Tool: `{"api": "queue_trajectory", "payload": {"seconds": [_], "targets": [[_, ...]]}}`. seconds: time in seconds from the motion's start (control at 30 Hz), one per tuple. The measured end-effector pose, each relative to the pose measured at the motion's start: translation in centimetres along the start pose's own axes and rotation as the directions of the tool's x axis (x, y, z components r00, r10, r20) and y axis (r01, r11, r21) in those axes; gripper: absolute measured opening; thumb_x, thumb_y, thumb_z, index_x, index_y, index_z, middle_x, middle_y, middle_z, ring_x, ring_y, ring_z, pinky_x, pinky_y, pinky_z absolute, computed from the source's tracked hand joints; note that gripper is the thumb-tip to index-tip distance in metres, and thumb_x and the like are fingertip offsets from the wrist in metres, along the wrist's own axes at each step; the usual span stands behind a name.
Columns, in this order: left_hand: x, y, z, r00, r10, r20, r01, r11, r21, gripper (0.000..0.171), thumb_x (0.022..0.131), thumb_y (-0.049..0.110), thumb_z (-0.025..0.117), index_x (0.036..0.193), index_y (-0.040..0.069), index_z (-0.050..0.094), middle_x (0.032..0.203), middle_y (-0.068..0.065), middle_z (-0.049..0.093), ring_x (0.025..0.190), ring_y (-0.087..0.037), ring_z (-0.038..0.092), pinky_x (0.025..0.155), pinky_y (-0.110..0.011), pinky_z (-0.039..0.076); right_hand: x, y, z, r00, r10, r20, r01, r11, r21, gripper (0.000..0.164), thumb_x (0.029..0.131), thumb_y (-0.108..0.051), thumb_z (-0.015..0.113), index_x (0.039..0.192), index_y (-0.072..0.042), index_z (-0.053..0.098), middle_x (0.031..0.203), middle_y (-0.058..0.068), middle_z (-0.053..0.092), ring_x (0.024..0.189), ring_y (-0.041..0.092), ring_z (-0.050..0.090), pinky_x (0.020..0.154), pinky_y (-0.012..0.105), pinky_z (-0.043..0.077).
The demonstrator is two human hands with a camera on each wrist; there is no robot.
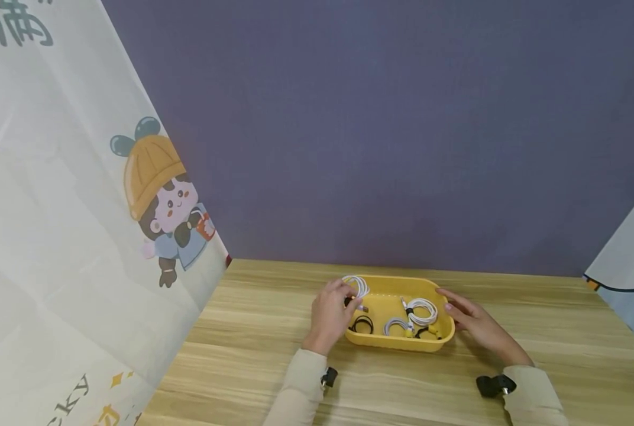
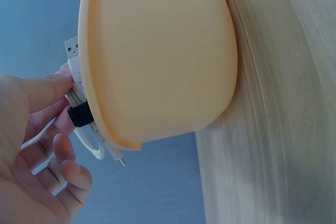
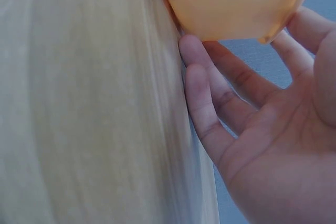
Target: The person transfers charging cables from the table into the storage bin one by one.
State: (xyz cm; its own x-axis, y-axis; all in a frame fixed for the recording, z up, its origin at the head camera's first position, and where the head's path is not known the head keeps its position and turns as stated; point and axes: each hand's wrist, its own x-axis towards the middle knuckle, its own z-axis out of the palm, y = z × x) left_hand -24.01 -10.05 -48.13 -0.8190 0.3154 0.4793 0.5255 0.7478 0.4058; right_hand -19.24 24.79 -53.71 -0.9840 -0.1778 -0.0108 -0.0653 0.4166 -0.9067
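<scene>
A coiled white USB cable (image 1: 362, 284) with a black strap is pinched between the thumb and fingers of my left hand (image 1: 330, 313), at the left end of a yellow plastic basket (image 1: 386, 342). In the left wrist view its metal plug (image 2: 72, 49) sticks up beside the basket's rim. Inside the basket lie a black cable (image 1: 372, 323), a grey cable (image 1: 397, 320), a white coil (image 1: 432, 310) with a black tie, and a yellow-and-black piece (image 1: 434, 332). My right hand (image 1: 476, 325) touches the basket's right end, thumb at the rim, fingers extended along the outer wall.
The basket stands on a light wood-grain table (image 1: 253, 343), towards its back edge. A dark blue-grey partition (image 1: 381, 130) rises behind. A white printed sheet (image 1: 56, 195) with a cartoon figure hangs on the left, another printed panel (image 1: 626, 248) on the right.
</scene>
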Motion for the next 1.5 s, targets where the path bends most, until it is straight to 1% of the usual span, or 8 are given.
{"api": "queue_trajectory", "payload": {"seconds": [0.53,0.77,0.93,1.03,1.1,1.2,1.3,1.5], "targets": [[0.0,0.4,0.2,1.000,0.031,0.005,-0.031,0.999,0.027,0.020,0.092,0.033,0.078,0.103,0.016,0.080,0.106,0.004,0.074,0.096,-0.014,0.069,0.076,-0.028,0.060,0.1,-0.4,0.1,1.000,0.022,0.004,-0.022,1.000,-0.005,0.057,0.112,-0.034,0.040,0.164,-0.015,0.026,0.164,0.031,0.024,0.106,-0.020,0.052,0.082,0.026,0.061],[0.1,0.8,0.4,0.999,0.033,0.003,-0.033,0.999,0.029,0.017,0.090,0.031,0.079,0.101,0.018,0.080,0.106,0.006,0.073,0.096,-0.014,0.069,0.076,-0.029,0.060,0.0,-0.4,0.0,1.000,0.015,0.009,-0.015,1.000,0.005,0.056,0.112,-0.033,0.041,0.164,-0.015,0.026,0.163,0.032,0.025,0.107,-0.014,0.057,0.081,0.027,0.061],[0.1,1.2,0.8,0.999,0.048,-0.007,-0.048,0.998,0.049,0.016,0.089,0.031,0.081,0.099,0.018,0.080,0.105,0.005,0.074,0.100,-0.016,0.071,0.081,-0.032,0.061,0.0,-0.3,-0.1,1.000,0.020,0.014,-0.020,1.000,0.012,0.057,0.112,-0.034,0.041,0.164,-0.016,0.026,0.164,0.032,0.024,0.107,-0.013,0.058,0.082,0.027,0.061],[0.2,1.4,1.2,0.999,0.052,-0.006,-0.051,0.997,0.052,0.016,0.089,0.029,0.081,0.099,0.017,0.080,0.107,0.004,0.075,0.104,-0.018,0.071,0.092,-0.035,0.060,0.1,-0.2,-0.2,1.000,0.019,0.016,-0.019,1.000,0.015,0.057,0.112,-0.034,0.041,0.164,-0.016,0.026,0.164,0.032,0.024,0.107,-0.014,0.057,0.082,0.027,0.061],[0.4,1.6,1.4,0.999,0.050,-0.004,-0.050,0.997,0.055,0.015,0.088,0.029,0.081,0.099,0.017,0.080,0.107,0.003,0.075,0.105,-0.018,0.071,0.094,-0.036,0.060,0.3,-0.1,-0.4,1.000,0.012,0.022,-0.012,1.000,0.018,0.057,0.112,-0.034,0.041,0.164,-0.016,0.026,0.164,0.032,0.024,0.107,-0.015,0.056,0.082,0.028,0.061],[0.6,1.8,1.8,0.999,0.042,0.001,-0.042,0.997,0.062,0.015,0.088,0.030,0.082,0.098,0.019,0.080,0.106,0.004,0.074,0.103,-0.017,0.071,0.090,-0.035,0.061,0.7,0.2,-0.6,1.000,-0.002,0.027,0.001,1.000,0.015,0.056,0.112,-0.033,0.041,0.163,-0.015,0.026,0.164,0.032,0.024,0.107,-0.018,0.055,0.082,0.027,0.061],[0.8,2.0,2.3,0.999,0.036,0.007,-0.037,0.997,0.072,0.014,0.087,0.030,0.082,0.097,0.020,0.080,0.104,0.006,0.074,0.098,-0.015,0.070,0.077,-0.031,0.061,1.0,0.5,-0.9,1.000,-0.007,0.029,0.007,1.000,0.009,0.056,0.112,-0.032,0.041,0.163,-0.014,0.027,0.164,0.031,0.024,0.107,-0.020,0.053,0.082,0.026,0.061],[1.5,2.3,3.0,0.999,0.033,0.014,-0.034,0.995,0.090,0.014,0.087,0.031,0.082,0.097,0.021,0.080,0.103,0.007,0.073,0.096,-0.015,0.069,0.078,-0.029,0.059,1.6,0.6,-1.6,0.999,-0.003,0.041,0.003,1.000,0.018,0.056,0.112,-0.033,0.041,0.163,-0.016,0.027,0.164,0.031,0.024,0.107,-0.017,0.055,0.082,0.027,0.061]]}}
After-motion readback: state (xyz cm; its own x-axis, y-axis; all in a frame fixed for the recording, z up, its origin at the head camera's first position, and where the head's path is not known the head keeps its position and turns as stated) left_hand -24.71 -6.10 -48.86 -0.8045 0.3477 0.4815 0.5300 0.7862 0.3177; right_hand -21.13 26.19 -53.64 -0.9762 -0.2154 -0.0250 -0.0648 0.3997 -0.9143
